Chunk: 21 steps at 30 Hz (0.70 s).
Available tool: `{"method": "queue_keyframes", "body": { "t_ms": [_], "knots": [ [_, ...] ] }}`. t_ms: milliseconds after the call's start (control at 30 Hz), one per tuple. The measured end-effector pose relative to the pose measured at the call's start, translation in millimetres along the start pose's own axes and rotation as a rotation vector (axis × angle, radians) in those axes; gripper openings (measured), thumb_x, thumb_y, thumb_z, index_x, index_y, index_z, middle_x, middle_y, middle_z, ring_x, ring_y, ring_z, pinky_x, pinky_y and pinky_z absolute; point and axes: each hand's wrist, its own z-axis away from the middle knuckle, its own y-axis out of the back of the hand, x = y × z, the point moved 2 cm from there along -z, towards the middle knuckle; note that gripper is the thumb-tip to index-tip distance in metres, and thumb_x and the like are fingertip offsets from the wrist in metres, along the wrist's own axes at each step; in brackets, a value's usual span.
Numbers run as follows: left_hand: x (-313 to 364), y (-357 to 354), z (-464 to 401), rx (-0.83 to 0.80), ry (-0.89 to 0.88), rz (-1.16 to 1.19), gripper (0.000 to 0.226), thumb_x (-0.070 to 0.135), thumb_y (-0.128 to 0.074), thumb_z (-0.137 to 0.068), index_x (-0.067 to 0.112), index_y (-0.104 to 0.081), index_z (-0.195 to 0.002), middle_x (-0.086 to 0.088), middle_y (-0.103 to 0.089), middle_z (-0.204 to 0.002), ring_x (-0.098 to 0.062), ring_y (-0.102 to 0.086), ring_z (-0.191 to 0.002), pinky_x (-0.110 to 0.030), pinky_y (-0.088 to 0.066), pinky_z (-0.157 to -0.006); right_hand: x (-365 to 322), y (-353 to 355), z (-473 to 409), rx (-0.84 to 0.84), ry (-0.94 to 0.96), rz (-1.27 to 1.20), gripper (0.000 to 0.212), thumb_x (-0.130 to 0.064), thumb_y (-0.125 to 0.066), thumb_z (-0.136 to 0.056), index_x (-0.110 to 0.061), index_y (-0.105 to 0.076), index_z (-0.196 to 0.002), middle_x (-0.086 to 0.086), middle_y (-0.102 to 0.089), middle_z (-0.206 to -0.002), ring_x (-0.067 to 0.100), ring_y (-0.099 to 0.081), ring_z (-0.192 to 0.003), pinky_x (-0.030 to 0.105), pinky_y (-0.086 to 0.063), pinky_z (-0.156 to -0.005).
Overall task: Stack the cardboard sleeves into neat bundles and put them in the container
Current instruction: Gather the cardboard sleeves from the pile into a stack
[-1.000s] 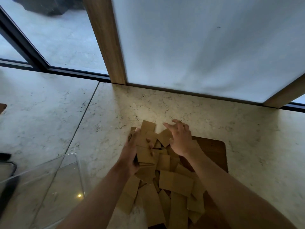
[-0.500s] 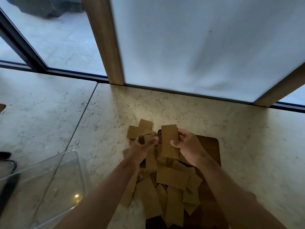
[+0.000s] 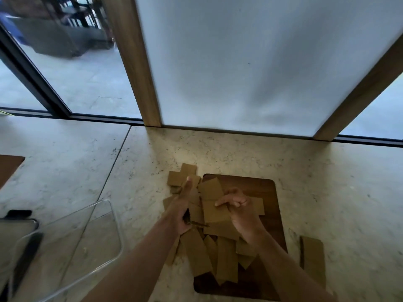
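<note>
A loose pile of flat brown cardboard sleeves (image 3: 225,264) lies over a dark wooden board (image 3: 270,192) on the marble counter. My left hand (image 3: 185,205) holds a small stack of sleeves (image 3: 195,205) on edge above the pile. My right hand (image 3: 236,205) grips one sleeve (image 3: 212,200) and holds it against that stack. Two more sleeves (image 3: 182,176) lie crossed just beyond my left hand. A clear plastic container (image 3: 109,232) stands at the lower left, nothing visible inside it.
One separate sleeve (image 3: 313,258) lies on the counter right of the board. A dark phone-like object (image 3: 18,213) and a black strip (image 3: 26,258) sit at the far left. A wood-framed frosted panel (image 3: 250,73) and windows close off the back.
My right hand picked a sleeve from the far end of the pile and brought it against the stack in my left hand. Both hands lifted slightly; the view tilted up.
</note>
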Motion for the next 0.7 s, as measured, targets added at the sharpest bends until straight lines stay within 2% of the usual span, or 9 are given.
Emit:
{"method": "queue_keyframes", "body": {
  "t_ms": [100,167,233,300,400,500,600,633,700],
  "knots": [
    [-6.5,-3.9,-3.8,-0.007,0.036,-0.023,0.043,0.029,-0.085,-0.081,0.011,-0.076,-0.119,-0.020,-0.082,-0.100,-0.036,-0.081,-0.084,-0.045,-0.064,-0.061,9.1,-6.1,6.1,-0.060,-0.078,0.062,0.052,0.024,-0.047,-0.089,-0.011,-0.080,-0.069,0.020,-0.060,-0.112,0.026,-0.066,-0.104,0.037,-0.060,-0.087],
    [-9.0,-4.1,-9.6,0.053,0.044,0.004,0.019,0.006,-0.074,-0.084,0.006,-0.083,-0.101,-0.018,-0.082,-0.087,-0.032,-0.080,-0.068,-0.041,-0.063,-0.051,9.8,-1.9,8.0,-0.069,-0.065,0.104,0.053,0.025,-0.043,-0.089,-0.011,-0.080,-0.077,0.004,-0.073,-0.105,0.020,-0.069,-0.104,0.031,-0.058,-0.087],
    [-10.8,-4.3,-18.2,0.079,0.012,0.166,0.021,0.000,-0.063,-0.084,0.004,-0.083,-0.083,-0.018,-0.081,-0.088,-0.032,-0.080,-0.070,-0.045,-0.064,-0.057,14.5,9.6,10.8,0.105,-0.040,0.219,0.043,0.014,-0.046,-0.093,-0.012,-0.079,-0.084,-0.005,-0.072,-0.103,0.016,-0.067,-0.096,0.027,-0.053,-0.081],
    [-15.9,-13.2,-25.1,0.015,-0.069,0.287,0.025,-0.001,-0.061,-0.086,0.015,-0.069,-0.104,-0.018,-0.072,-0.092,-0.033,-0.075,-0.072,-0.051,-0.064,-0.067,23.7,15.3,15.1,0.318,-0.032,0.358,0.022,-0.015,-0.050,-0.102,-0.013,-0.072,-0.100,-0.005,-0.062,-0.109,0.027,-0.064,-0.094,0.038,-0.053,-0.079],
    [-34.0,-38.4,-28.6,-0.006,-0.043,0.238,0.028,0.025,-0.072,-0.093,0.025,-0.059,-0.118,-0.020,-0.068,-0.097,-0.028,-0.076,-0.063,-0.041,-0.063,-0.055,39.9,-0.3,17.3,0.355,-0.044,0.709,0.050,-0.053,-0.033,-0.104,-0.016,-0.055,-0.130,-0.008,-0.055,-0.120,0.022,-0.064,-0.099,0.048,-0.058,-0.080],
    [-37.5,-53.1,-36.7,-0.043,-0.034,0.184,0.035,0.033,-0.069,-0.095,0.020,-0.056,-0.125,-0.021,-0.068,-0.105,-0.025,-0.075,-0.071,-0.037,-0.061,-0.055,43.8,2.4,8.0,0.479,0.007,0.693,0.053,-0.060,-0.030,-0.101,-0.019,-0.052,-0.127,-0.003,-0.058,-0.116,0.022,-0.065,-0.099,0.042,-0.058,-0.078],
    [-27.5,-39.3,-49.7,-0.003,-0.030,0.182,0.041,0.035,-0.069,-0.097,0.022,-0.055,-0.133,-0.017,-0.072,-0.092,-0.029,-0.073,-0.071,-0.040,-0.063,-0.055,46.7,49.5,-7.3,0.575,0.070,0.841,0.039,-0.040,-0.047,-0.102,-0.013,-0.058,-0.127,0.001,-0.052,-0.119,0.025,-0.056,-0.110,0.045,-0.054,-0.088],
    [-26.2,-35.3,-53.8,-0.040,-0.018,0.193,0.046,0.036,-0.071,-0.095,0.022,-0.052,-0.135,-0.018,-0.068,-0.093,-0.030,-0.069,-0.074,-0.042,-0.063,-0.058,51.7,70.4,-14.5,0.531,-0.001,1.032,0.042,-0.034,-0.055,-0.099,-0.013,-0.055,-0.135,0.006,-0.050,-0.128,0.028,-0.050,-0.119,0.048,-0.049,-0.098],
    [-26.2,-28.6,-59.9,-0.114,-0.003,0.204,0.053,0.037,-0.074,-0.094,0.025,-0.048,-0.138,-0.017,-0.064,-0.091,-0.031,-0.064,-0.075,-0.044,-0.060,-0.063,62.6,101.8,-24.5,0.299,-0.247,1.339,0.065,-0.044,-0.061,-0.094,-0.021,-0.041,-0.151,0.008,-0.036,-0.149,0.032,-0.033,-0.137,0.051,-0.034,-0.113]
  ]
}}
